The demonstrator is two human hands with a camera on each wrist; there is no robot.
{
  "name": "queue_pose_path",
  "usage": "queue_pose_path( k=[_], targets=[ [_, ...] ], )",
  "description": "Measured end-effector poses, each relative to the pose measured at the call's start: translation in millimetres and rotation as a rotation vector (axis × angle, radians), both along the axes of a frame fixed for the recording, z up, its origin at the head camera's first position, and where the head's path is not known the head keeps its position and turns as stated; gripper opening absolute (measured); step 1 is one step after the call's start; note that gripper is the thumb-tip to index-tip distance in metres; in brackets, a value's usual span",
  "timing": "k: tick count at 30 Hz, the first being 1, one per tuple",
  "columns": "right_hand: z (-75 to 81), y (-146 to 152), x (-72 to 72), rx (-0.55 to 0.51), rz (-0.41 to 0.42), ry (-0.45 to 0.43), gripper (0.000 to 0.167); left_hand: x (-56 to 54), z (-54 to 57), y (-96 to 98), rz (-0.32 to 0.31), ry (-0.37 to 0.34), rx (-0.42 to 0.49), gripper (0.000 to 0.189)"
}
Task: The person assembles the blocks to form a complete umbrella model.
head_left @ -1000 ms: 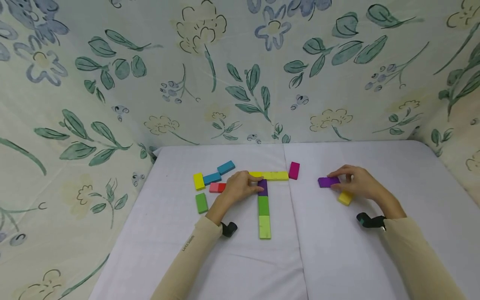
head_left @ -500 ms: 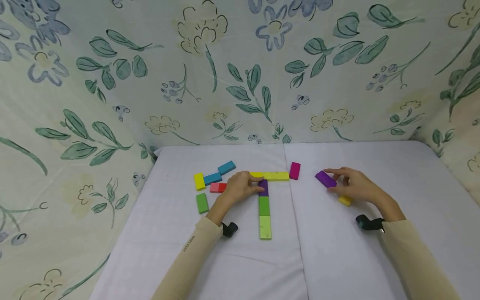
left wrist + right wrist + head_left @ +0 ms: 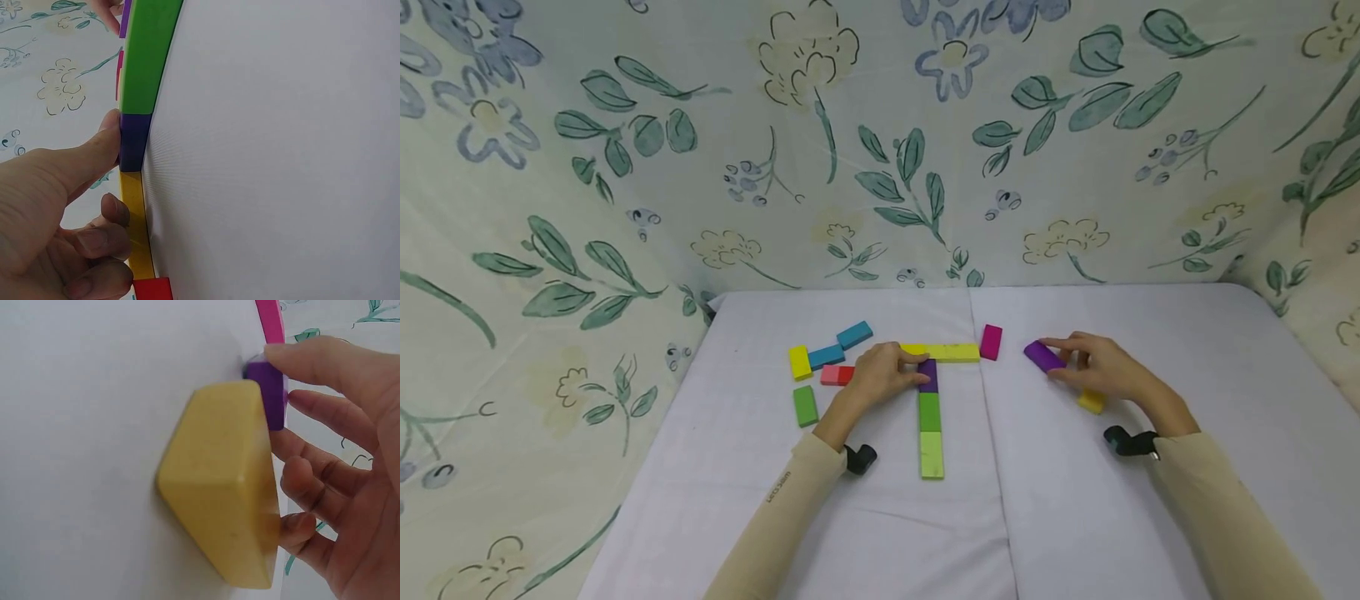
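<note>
Blocks form a T on the white cloth. My left hand (image 3: 883, 371) rests at the T's joint, its thumb and forefinger holding the dark purple block (image 3: 132, 142) at the stem's top. Below that block lie a green block (image 3: 929, 412) and a lime block (image 3: 932, 454); a yellow row (image 3: 951, 352) makes the crossbar. Bent fingers of the left hand lie over a yellow block (image 3: 139, 240) in the left wrist view. To the right, my right hand (image 3: 1105, 367) pinches a violet block (image 3: 1043, 356), turned at a slant. A yellow block (image 3: 212, 481) lies under that hand.
A magenta block (image 3: 991, 342) stands off the crossbar's right end. Left of my left hand are two blue blocks (image 3: 854, 334), a yellow block (image 3: 801, 363), a green block (image 3: 806, 406) and pink and red blocks (image 3: 831, 375). A floral cloth (image 3: 880, 150) backs the table.
My right hand has shifted left with the violet block, which has turned from level to slanted. More of the yellow block below shows apart from it. The left hand stays put.
</note>
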State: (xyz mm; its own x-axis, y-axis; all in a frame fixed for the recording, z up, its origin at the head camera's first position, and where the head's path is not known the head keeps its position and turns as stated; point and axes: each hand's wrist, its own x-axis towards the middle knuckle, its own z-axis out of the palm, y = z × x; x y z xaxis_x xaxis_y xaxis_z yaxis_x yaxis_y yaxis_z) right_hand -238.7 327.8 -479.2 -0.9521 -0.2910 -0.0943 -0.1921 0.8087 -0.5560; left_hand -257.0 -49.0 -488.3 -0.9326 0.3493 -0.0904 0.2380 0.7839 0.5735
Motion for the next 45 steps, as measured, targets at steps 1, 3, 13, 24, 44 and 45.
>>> queue_pose_path(
  k=[1,3,13,24,44,45],
  targets=[
    [-0.2,-1.4,0.5,0.002,-0.007,0.015,0.059,0.0,0.0,-0.1,0.002,0.002,-0.001,0.046],
    [-1.5,-4.0,1.6,0.01,-0.023,0.051,0.056,0.2,0.2,-0.2,0.006,0.005,-0.003,0.046],
    [-12.4,-13.6,5.0,-0.009,-0.09,0.18,0.047,-0.4,-0.2,0.0,0.006,-0.008,0.002,0.046],
    [-15.2,-17.4,2.4,-0.003,-0.165,0.198,0.043,-0.4,0.6,0.3,0.004,-0.008,0.006,0.047],
    [-11.4,-35.9,-6.2,-0.111,-0.226,0.319,0.038,-0.8,-0.3,0.6,0.01,-0.01,0.002,0.046],
    [-9.6,-38.5,-8.1,-0.116,-0.233,0.312,0.038,-1.0,-0.4,0.4,0.009,-0.008,0.002,0.046]
  ],
)
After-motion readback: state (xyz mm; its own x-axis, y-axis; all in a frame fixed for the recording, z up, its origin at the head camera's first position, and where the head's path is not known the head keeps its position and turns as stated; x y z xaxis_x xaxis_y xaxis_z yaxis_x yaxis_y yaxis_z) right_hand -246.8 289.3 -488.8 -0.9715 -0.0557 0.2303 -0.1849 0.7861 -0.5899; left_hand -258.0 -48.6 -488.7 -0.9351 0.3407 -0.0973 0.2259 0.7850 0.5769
